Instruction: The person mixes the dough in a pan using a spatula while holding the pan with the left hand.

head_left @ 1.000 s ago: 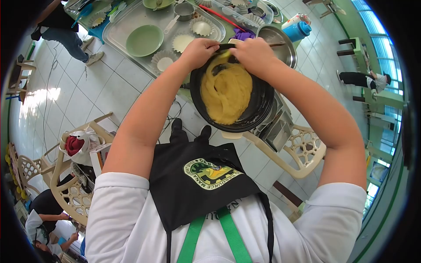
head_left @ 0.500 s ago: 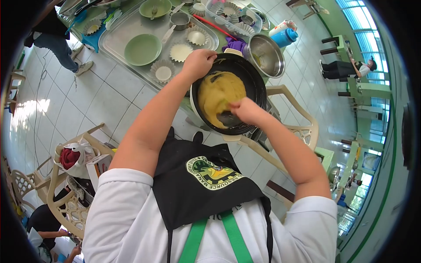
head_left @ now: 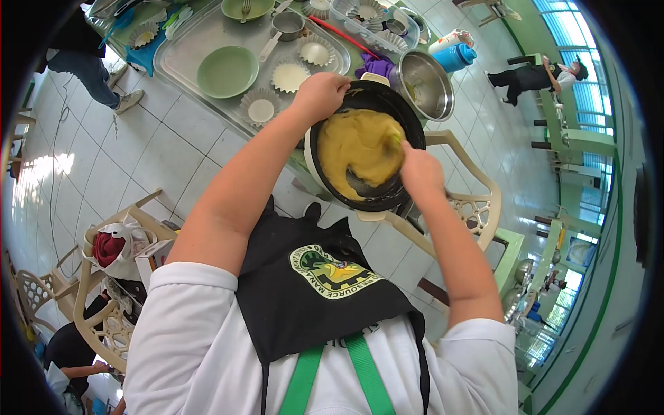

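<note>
A black-lined pot (head_left: 409,117) with pale handles is tilted in front of me, and thick yellow batter (head_left: 356,142) lies in it. My left hand (head_left: 322,95) is closed on the pot's rim at the upper left. Over the pot's right side, my right hand (head_left: 420,169) is closed on a yellow-green utensil (head_left: 395,138); its lower end is in the batter and blurred. Just beyond the pot stands a steel bowl (head_left: 436,97) with a little residue inside.
A metal tray (head_left: 187,52) holds a green bowl (head_left: 228,72), fluted tins (head_left: 290,76) and a measuring cup (head_left: 288,25). A blue bottle (head_left: 453,58) stands behind the steel bowl. Plastic chairs (head_left: 477,173) are at right and lower left. Other people stand at the upper left and far right.
My right hand has moved from the pot's far rim to its right side, sweeping the utensil through the batter, which has changed shape. My left hand stays on the rim.
</note>
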Demonstrator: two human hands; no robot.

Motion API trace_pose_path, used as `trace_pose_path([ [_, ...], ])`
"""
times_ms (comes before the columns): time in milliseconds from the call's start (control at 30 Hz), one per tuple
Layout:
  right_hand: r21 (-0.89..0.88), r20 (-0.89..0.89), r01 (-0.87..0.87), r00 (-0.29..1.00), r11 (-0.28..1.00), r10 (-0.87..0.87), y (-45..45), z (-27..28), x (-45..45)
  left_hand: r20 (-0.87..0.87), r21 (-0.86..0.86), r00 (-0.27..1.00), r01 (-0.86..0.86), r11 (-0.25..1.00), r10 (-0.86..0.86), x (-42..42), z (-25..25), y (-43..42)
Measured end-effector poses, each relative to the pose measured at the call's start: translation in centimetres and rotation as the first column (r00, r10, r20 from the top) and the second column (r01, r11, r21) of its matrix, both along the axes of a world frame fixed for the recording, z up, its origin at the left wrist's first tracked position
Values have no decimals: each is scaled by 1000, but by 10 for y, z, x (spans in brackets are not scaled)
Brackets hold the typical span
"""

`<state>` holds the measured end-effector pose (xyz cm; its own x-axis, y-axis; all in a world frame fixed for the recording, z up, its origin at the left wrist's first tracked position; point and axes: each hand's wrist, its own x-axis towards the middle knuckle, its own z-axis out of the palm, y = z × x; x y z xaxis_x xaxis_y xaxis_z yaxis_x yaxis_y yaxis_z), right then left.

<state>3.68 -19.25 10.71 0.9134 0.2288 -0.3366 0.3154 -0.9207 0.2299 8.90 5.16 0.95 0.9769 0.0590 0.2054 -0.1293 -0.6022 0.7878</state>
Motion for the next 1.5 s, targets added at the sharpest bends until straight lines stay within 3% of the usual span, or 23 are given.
trace_pose_path([
  [100,159,-45,26,999,987,-19,31,-18,-25,19,-7,999,-38,999,38,-6,0,-4],
  [167,265,-68,-147,983,953,171,12,-17,-57,9,-10,998,-55,998,55,-5,3,-5],
  [200,140,-168,-155,970,978,178,5,-6,-68,11,-12,999,-52,999,52,-4,4,-4],
  [300,-53,-207,-67,977,996,54,-27,14,-48,-7,-35,1000,-14,999,14,-5,3,-1],
  [400,59,15,-65,998,996,64,-19,3,-15,12,-19,1000,-15,1000,15,-3,3,-1],
  [467,17,-17,-62,998,998,62,17,-14,-14,25,-17,999,-31,999,31,-5,3,-3],
  [500,111,39,-107,994,988,103,27,-16,-27,25,-17,999,-33,999,33,-7,5,-3],
  [633,164,-168,-104,977,981,131,4,1,-53,10,10,999,-39,999,39,-5,5,-3],
  [700,17,-261,-50,964,999,53,-22,15,-43,9,6,999,-39,999,39,-5,2,-3],
  [800,93,3,-63,998,994,63,-20,1,-10,6,-4,1000,-30,1000,30,-5,2,-2],
  [967,106,-39,-66,997,992,71,29,-18,-36,2,35,998,-60,998,60,-7,4,-2],
  [1033,219,-167,-157,966,963,195,3,-17,-54,-19,27,998,-53,998,53,-8,7,-1],
  [1067,194,-179,-169,962,966,204,-14,-8,-56,-38,18,998,-48,999,49,-8,9,-1],
  [1133,101,-128,-263,953,960,274,-32,26,-39,-38,36,998,-53,998,54,-7,9,0],
  [1233,61,131,-375,922,925,365,-16,58,-4,-32,46,997,-65,997,66,-8,5,1],
  [1333,57,271,-591,785,805,557,14,39,45,-13,39,998,-63,997,63,-6,2,3],
  [1467,-102,255,-720,648,686,718,36,7,87,-50,64,997,-57,996,60,-6,5,3],
  [1500,-198,131,-712,662,673,738,34,7,92,-55,56,996,-61,997,64,-7,4,2],
])
